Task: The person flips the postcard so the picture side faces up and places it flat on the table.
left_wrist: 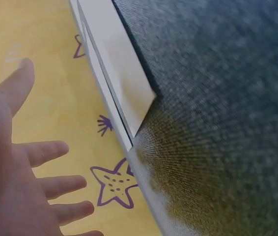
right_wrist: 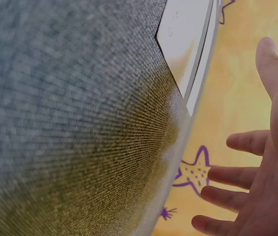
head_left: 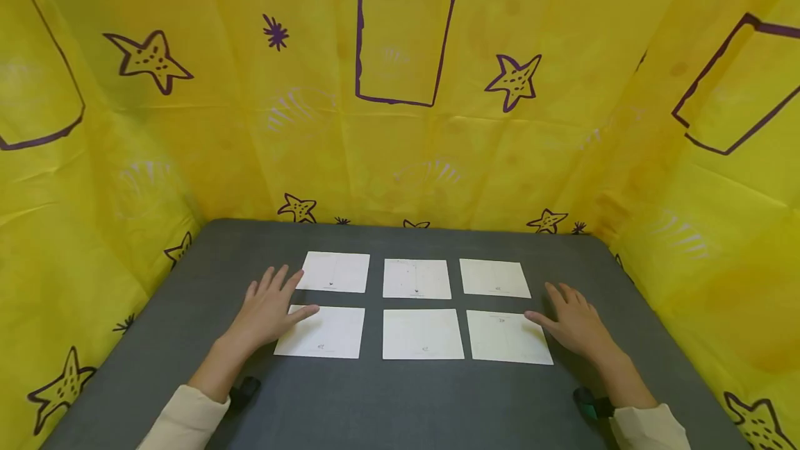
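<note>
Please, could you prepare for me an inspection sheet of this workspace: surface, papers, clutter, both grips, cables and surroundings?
Surface: dark grey table.
Job's things: six white sheets, two rows of three, lying apart; the near right sheet has its small mark at the far edge, the others at the near edge.
Clutter: nothing seen.
Grips: left grip overlaps both left sheets in the head view, right grip the near right sheet; both hold nothing.
Cables: nothing seen.
Surroundings: yellow cloth with purple stars.
</note>
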`<state>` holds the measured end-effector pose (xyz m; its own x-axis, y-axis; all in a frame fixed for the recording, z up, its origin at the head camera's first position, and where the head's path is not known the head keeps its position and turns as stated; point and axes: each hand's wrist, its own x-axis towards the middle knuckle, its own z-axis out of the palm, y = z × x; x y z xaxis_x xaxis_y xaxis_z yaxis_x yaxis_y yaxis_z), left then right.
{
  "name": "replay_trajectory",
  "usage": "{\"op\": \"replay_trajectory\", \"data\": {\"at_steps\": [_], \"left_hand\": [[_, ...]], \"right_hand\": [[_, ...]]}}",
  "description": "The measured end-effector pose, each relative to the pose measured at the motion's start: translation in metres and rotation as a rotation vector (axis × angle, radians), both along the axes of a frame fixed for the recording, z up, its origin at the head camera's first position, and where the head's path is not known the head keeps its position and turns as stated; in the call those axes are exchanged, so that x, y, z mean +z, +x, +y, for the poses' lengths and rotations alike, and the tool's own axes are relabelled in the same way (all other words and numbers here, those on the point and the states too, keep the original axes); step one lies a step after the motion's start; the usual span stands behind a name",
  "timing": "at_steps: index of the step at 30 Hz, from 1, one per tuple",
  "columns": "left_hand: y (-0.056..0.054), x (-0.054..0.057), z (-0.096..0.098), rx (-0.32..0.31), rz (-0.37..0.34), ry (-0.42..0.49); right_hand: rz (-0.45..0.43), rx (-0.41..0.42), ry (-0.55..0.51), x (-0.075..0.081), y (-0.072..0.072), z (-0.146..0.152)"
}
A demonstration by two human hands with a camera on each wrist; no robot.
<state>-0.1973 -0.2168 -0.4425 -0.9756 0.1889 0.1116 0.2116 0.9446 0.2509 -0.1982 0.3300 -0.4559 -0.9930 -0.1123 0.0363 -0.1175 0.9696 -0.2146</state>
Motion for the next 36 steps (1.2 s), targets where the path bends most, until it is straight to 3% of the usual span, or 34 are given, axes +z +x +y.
{"op": "replay_trajectory", "data": {"at_steps": [9, 24, 36], "left_hand": [[0.001, 0.002, 0.007, -0.002, -0.038, 0.012], [-0.001, 0.002, 0.003, 0.007, -0.047, 0.01], [-0.003, 0.005, 0.002, 0.01, -0.073, 0.041]], "right_hand": [[0.002, 0.01, -0.017, 0.0, 0.001, -0.004], [-0.009, 0.027, -0.049, 0.0, -0.002, -0.013], [-0.038, 0.053, -0.127, 0.001, -0.008, -0.029]]}}
